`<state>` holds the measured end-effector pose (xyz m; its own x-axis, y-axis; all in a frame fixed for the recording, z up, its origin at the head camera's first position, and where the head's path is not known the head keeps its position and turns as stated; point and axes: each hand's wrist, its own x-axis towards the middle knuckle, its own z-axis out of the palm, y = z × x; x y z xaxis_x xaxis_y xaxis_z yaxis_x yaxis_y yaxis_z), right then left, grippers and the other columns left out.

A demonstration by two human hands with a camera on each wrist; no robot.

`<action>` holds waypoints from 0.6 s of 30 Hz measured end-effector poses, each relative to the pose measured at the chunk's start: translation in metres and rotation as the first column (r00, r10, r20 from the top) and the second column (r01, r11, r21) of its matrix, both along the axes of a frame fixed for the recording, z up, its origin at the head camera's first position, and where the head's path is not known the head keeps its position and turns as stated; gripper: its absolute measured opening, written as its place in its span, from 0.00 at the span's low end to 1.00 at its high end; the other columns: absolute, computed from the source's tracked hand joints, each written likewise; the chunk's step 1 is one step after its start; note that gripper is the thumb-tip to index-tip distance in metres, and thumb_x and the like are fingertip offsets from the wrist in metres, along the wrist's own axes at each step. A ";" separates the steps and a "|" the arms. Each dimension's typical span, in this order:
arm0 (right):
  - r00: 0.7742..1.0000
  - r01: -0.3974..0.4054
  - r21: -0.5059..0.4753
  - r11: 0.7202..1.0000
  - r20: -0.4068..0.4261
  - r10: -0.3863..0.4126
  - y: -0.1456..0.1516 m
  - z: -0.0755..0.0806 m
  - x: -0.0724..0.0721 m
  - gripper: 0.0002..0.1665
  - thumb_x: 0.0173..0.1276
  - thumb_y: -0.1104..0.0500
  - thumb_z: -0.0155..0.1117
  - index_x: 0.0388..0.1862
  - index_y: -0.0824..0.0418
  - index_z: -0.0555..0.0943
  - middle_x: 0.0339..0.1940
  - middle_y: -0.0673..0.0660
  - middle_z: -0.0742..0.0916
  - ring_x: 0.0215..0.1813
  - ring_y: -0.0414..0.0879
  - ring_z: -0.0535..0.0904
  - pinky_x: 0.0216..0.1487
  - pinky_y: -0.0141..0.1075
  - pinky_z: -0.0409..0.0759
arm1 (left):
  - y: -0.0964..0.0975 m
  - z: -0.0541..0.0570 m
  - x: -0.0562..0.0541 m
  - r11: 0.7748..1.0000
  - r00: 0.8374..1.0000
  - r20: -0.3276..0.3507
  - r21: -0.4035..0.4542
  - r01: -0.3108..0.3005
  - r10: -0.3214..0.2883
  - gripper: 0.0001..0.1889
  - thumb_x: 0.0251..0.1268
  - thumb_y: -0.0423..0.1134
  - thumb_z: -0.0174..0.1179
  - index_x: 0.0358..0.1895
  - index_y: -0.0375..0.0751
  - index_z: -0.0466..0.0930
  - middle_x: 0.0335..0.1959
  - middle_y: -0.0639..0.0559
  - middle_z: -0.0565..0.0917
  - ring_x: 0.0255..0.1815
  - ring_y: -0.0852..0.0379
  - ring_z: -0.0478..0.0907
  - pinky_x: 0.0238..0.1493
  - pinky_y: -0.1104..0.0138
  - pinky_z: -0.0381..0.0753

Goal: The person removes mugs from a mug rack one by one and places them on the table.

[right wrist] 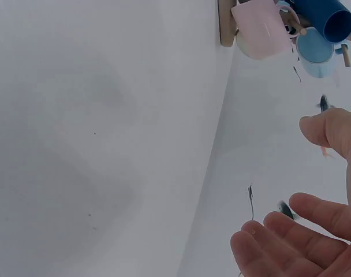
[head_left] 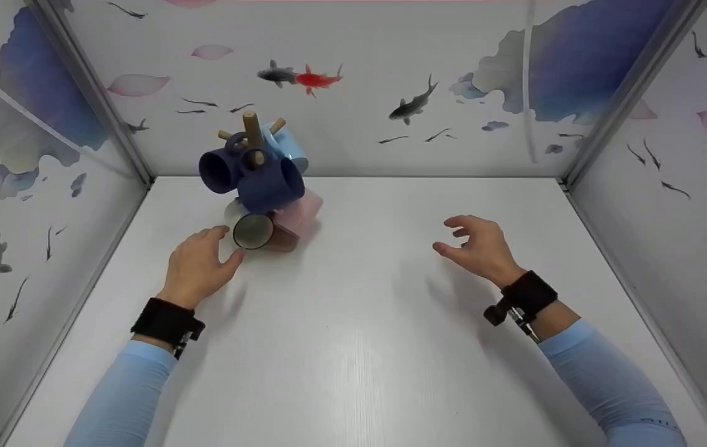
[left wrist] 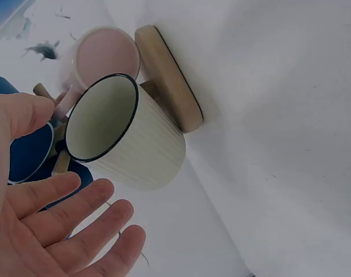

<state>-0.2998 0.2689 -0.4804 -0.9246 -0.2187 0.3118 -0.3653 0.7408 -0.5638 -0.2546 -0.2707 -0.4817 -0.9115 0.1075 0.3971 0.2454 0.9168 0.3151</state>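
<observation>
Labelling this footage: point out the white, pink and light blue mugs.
White mug [left wrist: 155, 141], left wrist view, ribbed outer wall.
Pink mug [right wrist: 259, 29], right wrist view, body.
Light blue mug [head_left: 292, 151], head view, body.

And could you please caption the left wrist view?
Left hand near a dark-rimmed, ribbed white mug, with a pink mug behind.
</observation>
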 end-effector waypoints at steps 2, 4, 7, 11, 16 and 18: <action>1.000 -0.010 -0.006 1.000 -0.018 0.010 -0.004 0.000 -0.001 0.29 0.69 0.53 0.84 0.63 0.65 0.88 0.62 0.65 0.94 0.58 0.64 0.94 0.55 0.59 0.94 | 0.001 0.001 0.001 1.000 1.000 -0.025 0.015 0.006 -0.005 0.28 0.73 0.47 0.71 0.66 0.29 0.84 0.57 0.29 0.92 0.55 0.28 0.90 0.53 0.36 0.89; 0.999 -0.026 -0.012 1.000 -0.027 0.025 -0.009 0.000 -0.001 0.29 0.69 0.53 0.84 0.63 0.65 0.88 0.62 0.65 0.94 0.58 0.64 0.94 0.54 0.59 0.94 | 0.001 0.002 0.001 1.000 0.999 -0.034 0.023 0.008 -0.007 0.28 0.73 0.46 0.71 0.66 0.29 0.84 0.57 0.30 0.92 0.56 0.29 0.90 0.54 0.36 0.90; 0.998 -0.059 -0.024 0.998 -0.039 0.058 -0.016 0.002 -0.002 0.28 0.68 0.55 0.84 0.63 0.66 0.88 0.62 0.65 0.94 0.57 0.64 0.94 0.54 0.58 0.94 | 0.001 0.006 0.000 0.999 0.999 -0.044 0.036 0.011 -0.010 0.27 0.73 0.46 0.71 0.66 0.29 0.85 0.57 0.30 0.92 0.57 0.29 0.91 0.55 0.36 0.90; 0.994 -0.094 -0.041 0.995 -0.058 0.091 -0.027 0.012 -0.007 0.29 0.68 0.56 0.85 0.63 0.66 0.88 0.62 0.65 0.94 0.57 0.64 0.94 0.54 0.57 0.95 | 0.003 0.017 -0.005 0.998 0.997 -0.070 0.065 0.025 -0.020 0.26 0.74 0.46 0.70 0.66 0.29 0.85 0.58 0.30 0.92 0.58 0.29 0.91 0.57 0.36 0.89; 0.988 -0.132 -0.084 0.988 -0.094 0.125 -0.048 0.029 -0.013 0.29 0.67 0.56 0.85 0.64 0.66 0.88 0.62 0.65 0.93 0.57 0.63 0.95 0.53 0.56 0.95 | 0.005 0.031 -0.013 0.995 0.993 -0.113 0.094 0.036 -0.025 0.26 0.75 0.46 0.71 0.66 0.30 0.86 0.58 0.30 0.92 0.58 0.29 0.91 0.57 0.36 0.89; 0.984 -0.156 -0.114 0.981 -0.102 0.144 -0.058 0.035 -0.014 0.29 0.67 0.57 0.85 0.64 0.66 0.88 0.63 0.65 0.93 0.57 0.63 0.95 0.53 0.55 0.95 | 0.006 0.034 -0.015 0.994 0.992 -0.122 0.102 0.035 -0.023 0.26 0.75 0.46 0.71 0.65 0.29 0.86 0.57 0.30 0.92 0.58 0.29 0.91 0.57 0.36 0.89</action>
